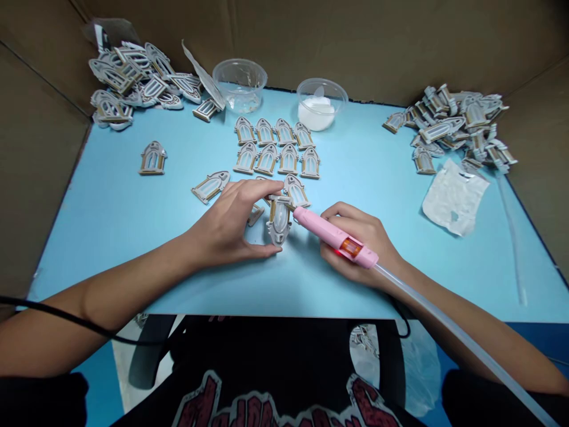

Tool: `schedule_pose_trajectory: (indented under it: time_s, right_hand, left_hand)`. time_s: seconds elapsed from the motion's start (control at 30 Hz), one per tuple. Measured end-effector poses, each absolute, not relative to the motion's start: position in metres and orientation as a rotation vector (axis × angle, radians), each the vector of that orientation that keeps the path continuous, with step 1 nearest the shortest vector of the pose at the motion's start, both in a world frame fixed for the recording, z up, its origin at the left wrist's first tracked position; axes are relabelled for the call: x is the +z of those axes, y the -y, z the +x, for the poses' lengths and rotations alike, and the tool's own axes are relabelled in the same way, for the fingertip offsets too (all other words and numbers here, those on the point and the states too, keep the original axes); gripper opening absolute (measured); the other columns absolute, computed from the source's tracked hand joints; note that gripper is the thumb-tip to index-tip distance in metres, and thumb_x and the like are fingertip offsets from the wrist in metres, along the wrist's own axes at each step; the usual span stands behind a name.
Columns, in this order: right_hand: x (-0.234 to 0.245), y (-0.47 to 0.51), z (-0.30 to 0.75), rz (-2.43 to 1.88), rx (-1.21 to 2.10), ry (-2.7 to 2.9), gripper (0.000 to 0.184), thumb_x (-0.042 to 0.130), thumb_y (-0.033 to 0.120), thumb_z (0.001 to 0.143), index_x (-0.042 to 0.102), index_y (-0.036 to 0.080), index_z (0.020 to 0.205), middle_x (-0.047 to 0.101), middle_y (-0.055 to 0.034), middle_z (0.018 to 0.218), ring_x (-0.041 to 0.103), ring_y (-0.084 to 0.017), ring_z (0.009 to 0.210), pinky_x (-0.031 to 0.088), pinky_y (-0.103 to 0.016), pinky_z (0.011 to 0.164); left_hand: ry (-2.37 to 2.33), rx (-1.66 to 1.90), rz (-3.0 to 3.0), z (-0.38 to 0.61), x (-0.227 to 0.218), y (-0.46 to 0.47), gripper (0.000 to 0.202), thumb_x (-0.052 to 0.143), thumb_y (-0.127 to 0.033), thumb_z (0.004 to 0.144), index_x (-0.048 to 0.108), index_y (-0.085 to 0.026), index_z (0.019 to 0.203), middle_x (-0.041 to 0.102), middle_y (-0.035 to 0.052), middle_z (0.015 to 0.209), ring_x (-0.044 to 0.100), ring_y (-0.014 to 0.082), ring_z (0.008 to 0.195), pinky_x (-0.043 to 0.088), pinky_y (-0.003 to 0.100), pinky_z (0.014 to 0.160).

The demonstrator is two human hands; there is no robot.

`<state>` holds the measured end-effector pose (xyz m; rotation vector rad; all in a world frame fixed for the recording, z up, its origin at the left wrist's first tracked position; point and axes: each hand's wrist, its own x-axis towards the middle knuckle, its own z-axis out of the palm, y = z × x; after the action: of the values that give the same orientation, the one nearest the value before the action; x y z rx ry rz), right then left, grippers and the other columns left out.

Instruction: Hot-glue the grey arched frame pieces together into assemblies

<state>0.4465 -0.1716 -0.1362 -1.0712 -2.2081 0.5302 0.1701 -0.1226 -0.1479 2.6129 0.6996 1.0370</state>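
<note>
Over the tabletop [364, 172], one arched piece [280, 220] sits pinched lengthwise in the left hand [224, 222], fingers part-spread: index at flat base, thumb at point. Long axis runs away from body, base far. Right hand [383, 240] wraps pink glue gun [320, 228], nozzle just right of base; contact unclear.

A black T-shirt [287, 379] is worn, its front printed with large, jagged lettering [202, 404] in dark red, mottled with darker patches and edged in pale grey; the sleeves [44, 402] are plain black, loose and short, leaving both forearms [146, 279] and both hands [224, 225] bare
</note>
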Motion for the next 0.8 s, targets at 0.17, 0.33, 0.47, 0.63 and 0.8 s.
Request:
schedule_pose_trajectory:
  time_s: [0.17, 0.33, 0.47, 0.63, 0.8]
  right_hand:
    - [-0.1342, 0.1690, 0.4491, -1.041, 0.561, 2.215, 0.008, 0.064, 0.016, 0.082, 0.058, 0.022, 0.080, 0.065, -0.0050, 0.094, 0.064, -0.016, 0.073, 0.051, -0.029, 0.064]
    - [-0.1334, 0.1680, 0.4494, -1.043, 0.549, 2.218, 0.008, 0.064, 0.017, 0.081, 0.058, 0.022, 0.079, 0.065, -0.0047, 0.094, 0.065, -0.016, 0.073, 0.051, -0.030, 0.064]
    - [-0.1343, 0.1689, 0.4500, -1.051, 0.514, 2.268, 0.009, 0.064, 0.019, 0.082, 0.056, 0.023, 0.079, 0.065, -0.0051, 0.096, 0.066, -0.018, 0.077, 0.052, -0.030, 0.065]
    - [-0.1375, 0.1729, 0.4537, -1.204, 0.311, 2.273, 0.009, 0.061, 0.018, 0.085, 0.055, 0.022, 0.080, 0.066, -0.0073, 0.098, 0.065, -0.019, 0.077, 0.050, -0.031, 0.062]
    - [-0.1401, 0.1704, 0.4561, -1.258, 0.199, 2.243, 0.011, 0.062, 0.015, 0.082, 0.054, 0.023, 0.078, 0.067, -0.0063, 0.098, 0.063, -0.018, 0.074, 0.049, -0.032, 0.060]
  left_hand:
    - [-0.722, 1.029, 2.613, 0.1695, -0.1471, 0.1238, 0.090, 0.089, -0.030, 0.078, 0.035, -0.022, 0.150, 0.062, 0.0130, 0.143, 0.064, 0.0274, 0.129, 0.054, 0.042, 0.109]
    - [-0.716, 1.008, 2.618, 0.1704, -0.1455, 0.1237, 0.088, 0.087, -0.029, 0.080, 0.035, -0.023, 0.150, 0.061, 0.0136, 0.143, 0.064, 0.0283, 0.130, 0.053, 0.044, 0.109]
    - [-0.729, 1.009, 2.621, 0.1704, -0.1465, 0.1230, 0.088, 0.088, -0.029, 0.079, 0.036, -0.023, 0.149, 0.062, 0.0132, 0.142, 0.064, 0.0282, 0.129, 0.053, 0.044, 0.109]
    - [-0.791, 0.962, 2.608, 0.1700, -0.1472, 0.1237, 0.090, 0.087, -0.031, 0.080, 0.033, -0.023, 0.151, 0.061, 0.0137, 0.143, 0.063, 0.0288, 0.131, 0.053, 0.043, 0.110]
    - [-0.788, 0.947, 2.611, 0.1700, -0.1468, 0.1243, 0.091, 0.088, -0.033, 0.079, 0.033, -0.024, 0.151, 0.061, 0.0119, 0.143, 0.064, 0.0277, 0.129, 0.052, 0.041, 0.109]
